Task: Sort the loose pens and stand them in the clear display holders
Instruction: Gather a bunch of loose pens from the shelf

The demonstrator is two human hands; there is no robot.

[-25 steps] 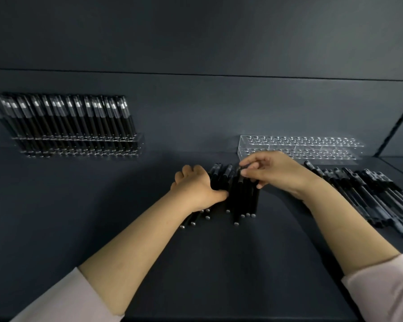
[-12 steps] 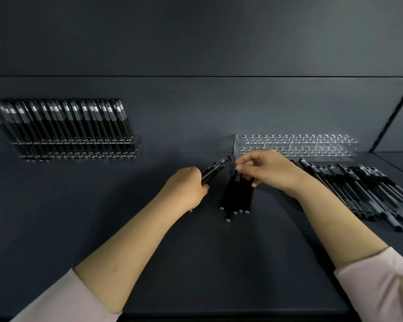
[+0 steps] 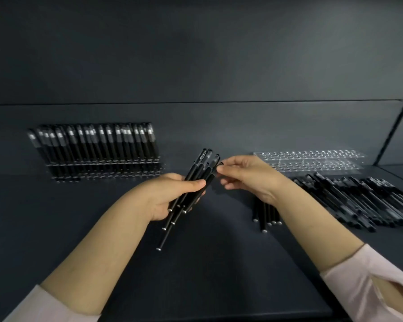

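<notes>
Black pens, several in a bundle (image 3: pixel 197 180), are gripped in the left hand (image 3: pixel 172 198), whose fingers and thumb are curled round the barrels. The bundle is held above the dark shelf (image 3: pixel 207 275), to the left of the empty holder (image 3: pixel 312 159). It is tilted, caps up and away, with the silver ends staggered toward the viewer.

The right hand (image 3: pixel 244 175) is raised between the bundle and the empty holder. Its thumb and forefinger are pinched on a cap at the bundle's right edge, and the other fingers are loosely curled beneath.

The empty holder, clear and dotted with rows of holes, is set at the back of the shelf. Just in front of it, a pile (image 3: pixel 363 201) of loose pens is spread flat. In front and to its left, a short row (image 3: pixel 265 217) of pens is laid flat, partly hidden under the right wrist. Well to its left, a full holder (image 3: pixel 98 168) is packed with upright pens. Pale pink sleeves (image 3: pixel 370 282) are seen at the bottom corners.
</notes>
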